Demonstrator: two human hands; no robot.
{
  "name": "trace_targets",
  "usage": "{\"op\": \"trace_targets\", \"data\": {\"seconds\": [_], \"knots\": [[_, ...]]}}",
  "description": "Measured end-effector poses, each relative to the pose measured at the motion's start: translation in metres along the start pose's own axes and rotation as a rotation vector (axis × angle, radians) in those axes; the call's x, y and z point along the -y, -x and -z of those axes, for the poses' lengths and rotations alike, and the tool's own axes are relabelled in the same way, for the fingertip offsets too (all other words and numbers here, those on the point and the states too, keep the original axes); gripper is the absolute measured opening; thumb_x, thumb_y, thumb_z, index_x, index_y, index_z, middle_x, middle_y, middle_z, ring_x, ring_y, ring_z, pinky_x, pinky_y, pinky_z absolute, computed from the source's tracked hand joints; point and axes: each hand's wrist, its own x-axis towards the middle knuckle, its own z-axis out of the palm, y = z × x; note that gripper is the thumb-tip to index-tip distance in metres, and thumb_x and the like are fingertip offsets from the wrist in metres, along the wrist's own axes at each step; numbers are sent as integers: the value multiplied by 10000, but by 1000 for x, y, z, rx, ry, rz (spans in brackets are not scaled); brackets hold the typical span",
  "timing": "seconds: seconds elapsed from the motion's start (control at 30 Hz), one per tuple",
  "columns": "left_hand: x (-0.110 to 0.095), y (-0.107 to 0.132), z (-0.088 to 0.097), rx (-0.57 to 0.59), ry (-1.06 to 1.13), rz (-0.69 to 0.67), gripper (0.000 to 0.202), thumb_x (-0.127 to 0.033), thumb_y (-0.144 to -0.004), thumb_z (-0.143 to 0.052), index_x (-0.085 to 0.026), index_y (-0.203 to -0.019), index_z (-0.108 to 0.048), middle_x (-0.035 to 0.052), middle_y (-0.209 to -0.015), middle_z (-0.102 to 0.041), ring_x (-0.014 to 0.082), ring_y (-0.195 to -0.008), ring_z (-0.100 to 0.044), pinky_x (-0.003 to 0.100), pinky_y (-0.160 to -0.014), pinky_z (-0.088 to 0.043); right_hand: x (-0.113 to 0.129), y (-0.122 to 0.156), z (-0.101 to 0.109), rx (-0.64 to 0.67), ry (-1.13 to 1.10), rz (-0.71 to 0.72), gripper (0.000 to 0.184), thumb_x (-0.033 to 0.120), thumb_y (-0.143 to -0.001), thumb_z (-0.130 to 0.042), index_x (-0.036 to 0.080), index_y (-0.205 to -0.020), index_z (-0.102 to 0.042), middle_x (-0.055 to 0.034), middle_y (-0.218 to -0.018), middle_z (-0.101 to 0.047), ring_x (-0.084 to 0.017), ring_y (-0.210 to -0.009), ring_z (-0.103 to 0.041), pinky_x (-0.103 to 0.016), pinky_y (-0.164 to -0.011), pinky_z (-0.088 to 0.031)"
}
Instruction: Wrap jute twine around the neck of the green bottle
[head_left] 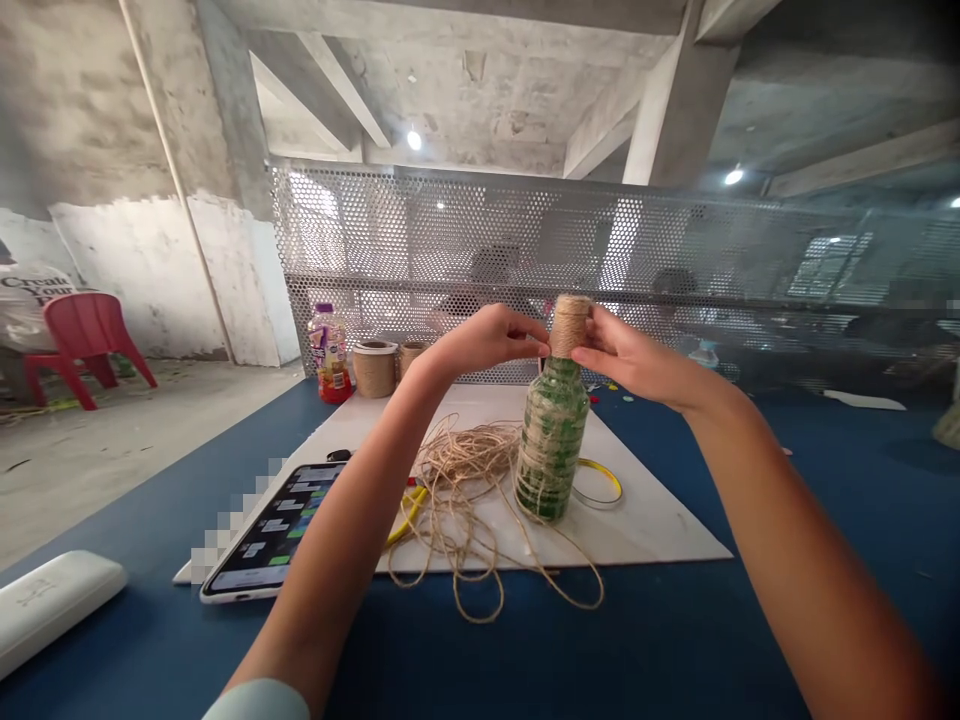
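Left hand seemingly pinching, right hand closed around twine-wrapped neck of green glass bottle, loose jute twine piled on white board.

On the blue desk, a white power bank and a smartphone beside a white board; farther back, a juice bottle and two twine-wrapped cans before a perforated metal screen; off to the left, a red plastic chair on a concrete floor.
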Motion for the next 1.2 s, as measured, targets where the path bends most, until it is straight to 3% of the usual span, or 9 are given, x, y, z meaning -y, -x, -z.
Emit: {"op": "trace_targets", "data": {"seconds": [0.23, 0.33, 0.53, 0.63, 0.8, 1.0, 1.2], "knots": [[-3, 0, -1, -3, -9, 10, 216, -272, -816, -600, -128, -909, -731, -28, -624, -555, 64, -542, -385, 215, -537, -317, 0, -5, -7, -190, 173, -97, 672, 503, -821, -612, 306, -1361, -265, -87, -1233, -578, -312, -1135, -572, -541, -934, -497], [-3, 1, 0, 31, 49, 3, 215, -257, -829, -585, -121, -934, -714, -16, -664, -570, 63, -560, -406, 206, -539, -326, 0, -5, -6, -164, 156, -56, 603, 455, -851, -588, 311, -1352, -285, -78, -1285, -551, -304, -1180, -546, -531, -977, -471], [-1, 2, 0, 103, 167, 37, 223, -272, -874, -525, -112, -819, -670, -56, -535, -372, 55, -477, -327, 200, -462, -262, 5, 1, -2, -115, 65, -63, 515, 414, -857, -580, 329, -1325, -381, -61, -1251, -590, -311, -1157, -558, -513, -948, -507], [0, 2, -1, 135, 174, 56, 191, -245, -876, -527, -112, -839, -659, -41, -549, -441, 53, -486, -383, 191, -476, -315, 6, 2, 0, -85, 33, -72, 511, 414, -859, -578, 333, -1324, -379, -68, -1237, -589, -304, -1124, -574, -507, -922, -524], [-3, 3, 0, 127, 107, 70, 191, -236, -889, -513, -110, -868, -654, -17, -566, -515, 52, -488, -420, 177, -472, -347, 5, 0, -1, -157, 86, -96, 775, 457, -754, -697, 353, -1366, -233, -71, -1172, -575, -298, -1066, -600, -501, -883, -537], [-7, 2, 1, 93, 86, 90, 181, -238, -881, -524, -104, -859, -644, -3, -600, -549, 57, -514, -451, 167, -472, -376, 7, 0, -2, -172, 128, -119, 673, 460, -797, -643, 357, -1336, -253, -54, -1071, -597, -302, -986, -622, -494, -792, -567], [-3, -1, -4, 94, 94, 80, 174, -238, -876, -532, -108, -816, -631, 19, -657, -572, 63, -549, -483, 170, -483, -394, 6, 3, 1, -131, 75, -34, 637, 383, -847, -606, 329, -1367, -243, -74, -1175, -598, -282, -1109, -596, -504, -942, -497]]}}
